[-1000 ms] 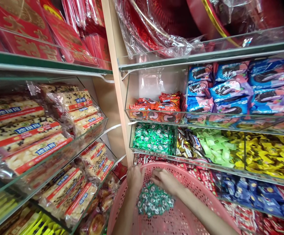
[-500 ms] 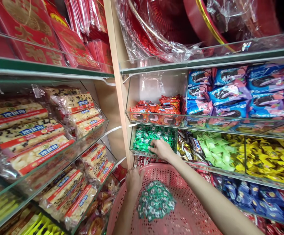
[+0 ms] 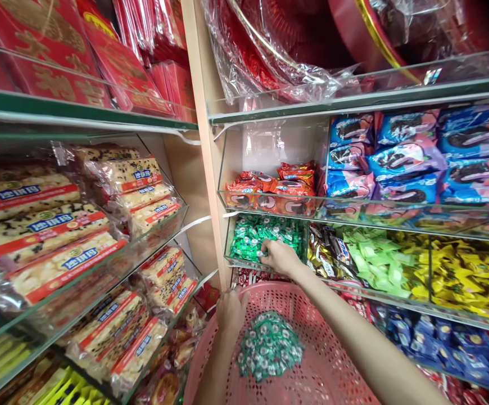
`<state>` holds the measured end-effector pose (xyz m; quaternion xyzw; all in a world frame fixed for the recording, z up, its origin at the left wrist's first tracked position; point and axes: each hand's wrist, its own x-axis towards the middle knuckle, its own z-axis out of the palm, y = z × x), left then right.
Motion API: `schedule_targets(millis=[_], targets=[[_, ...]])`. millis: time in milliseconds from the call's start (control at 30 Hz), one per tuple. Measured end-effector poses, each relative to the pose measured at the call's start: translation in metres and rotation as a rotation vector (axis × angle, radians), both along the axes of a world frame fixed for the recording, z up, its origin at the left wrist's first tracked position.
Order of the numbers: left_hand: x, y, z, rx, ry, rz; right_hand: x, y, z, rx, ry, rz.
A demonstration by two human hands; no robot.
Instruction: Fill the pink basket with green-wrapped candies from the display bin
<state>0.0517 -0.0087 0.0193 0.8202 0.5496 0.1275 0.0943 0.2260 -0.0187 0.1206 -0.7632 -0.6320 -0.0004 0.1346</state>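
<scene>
My left hand (image 3: 230,310) is closed over the far left rim of a pink perforated plastic basket (image 3: 329,343). Inside the basket lies a heap of small green-wrapped candies (image 3: 270,346). My right hand (image 3: 281,257) reaches across the basket to the shelf bin (image 3: 232,260), at its front glass edge. More green-wrapped candies (image 3: 248,236) of the same kind fill that bin. The right thumb and fingertips are pinched together at the candies, with a green and white wrapper showing at the tips.
Red-wrapped snacks (image 3: 293,185) and blue-wrapped cookies (image 3: 408,160) sit on the shelf above. Right of the bin are pale green candies (image 3: 381,259) and yellow candies (image 3: 472,275). Puffed-rice bars (image 3: 84,253) fill the left shelves. A wooden upright (image 3: 208,146) divides the two sides.
The view has shifted slightly, so the right-hand shelves sit a little further right. My right hand stays at the candy bin, a wrapper showing more plainly at its fingertips. My left hand keeps its hold.
</scene>
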Motion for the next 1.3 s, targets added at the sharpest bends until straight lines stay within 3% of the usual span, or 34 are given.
schedule_targets(millis=[300,467,533,600,700,767,867,1000,1133,1300], targets=[[0.000,0.001,0.001,0.000,-0.003,-0.008,0.001,-0.014,0.012,-0.018,-0.056,0.018],[0.000,0.002,-0.001,0.001,-0.006,-0.013,0.001,-0.034,0.021,0.064,-0.040,-0.005],[0.000,0.003,-0.002,-0.001,0.001,-0.011,-0.002,-0.046,0.023,0.118,0.009,-0.002],[0.000,0.003,-0.001,-0.011,0.006,-0.010,-0.006,-0.060,0.019,0.149,0.147,0.096],[0.000,0.003,0.000,-0.031,0.004,-0.015,-0.014,-0.075,-0.002,0.044,0.488,0.391],[0.000,0.001,0.002,-0.024,0.001,-0.016,-0.015,-0.078,-0.026,-0.100,0.667,0.491],[0.001,-0.001,0.004,-0.001,0.011,-0.012,-0.007,-0.073,-0.069,-0.258,0.699,0.424],[0.002,-0.002,0.007,0.002,0.027,-0.022,0.013,-0.070,-0.110,-0.292,0.400,0.226],[0.001,-0.001,0.008,0.017,0.041,-0.039,0.023,-0.075,-0.124,-0.326,0.224,0.078],[0.002,-0.002,0.009,0.022,0.043,-0.037,0.019,-0.079,-0.123,-0.276,0.258,0.093]])
